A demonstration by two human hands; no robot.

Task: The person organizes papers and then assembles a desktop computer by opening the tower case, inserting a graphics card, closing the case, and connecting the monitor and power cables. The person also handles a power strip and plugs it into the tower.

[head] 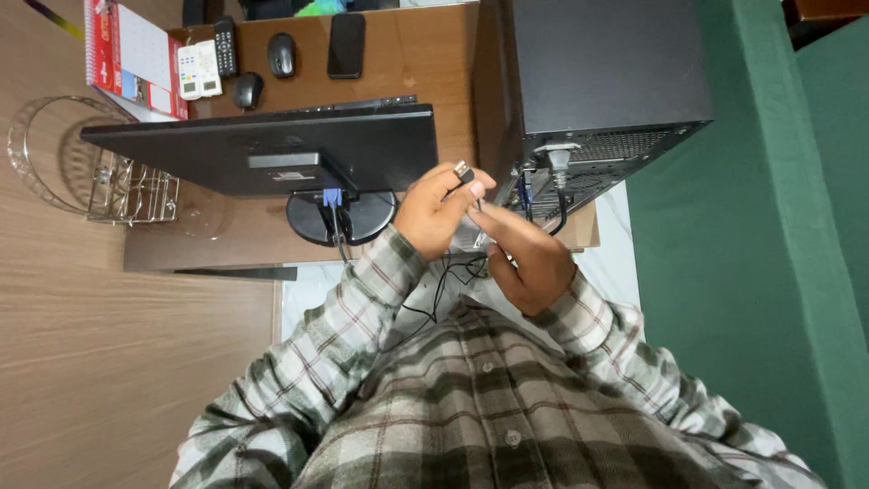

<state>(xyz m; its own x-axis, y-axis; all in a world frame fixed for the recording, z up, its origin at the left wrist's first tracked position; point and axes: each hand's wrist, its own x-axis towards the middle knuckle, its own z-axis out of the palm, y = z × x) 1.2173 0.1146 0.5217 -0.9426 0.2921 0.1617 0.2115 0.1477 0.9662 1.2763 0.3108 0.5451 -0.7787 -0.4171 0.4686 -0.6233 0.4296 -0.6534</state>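
left hand (433,210) pinching usb plug (463,170), right hand (529,258) gripping cable, over wooden desk (407,54), green wall (751,226)

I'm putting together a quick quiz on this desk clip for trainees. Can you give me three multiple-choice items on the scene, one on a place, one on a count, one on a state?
1. Where does the phone lie?
A. on the desk beside a mouse
B. on top of the computer tower
C. in the wire rack

2. How many computer mice are on the desk?
A. none
B. two
C. four

3. What is the state of the USB plug?
A. pushed into the tower
B. lying loose on the desk
C. pinched in the left hand, unplugged

Answers:
1 A: the dark phone rests flat next to the upper mouse.
2 B: that one plus the lower mouse near the remote.
3 C: the left hand holds its metal end free in the air, short of the computer tower, while the right hand handles the cable below.
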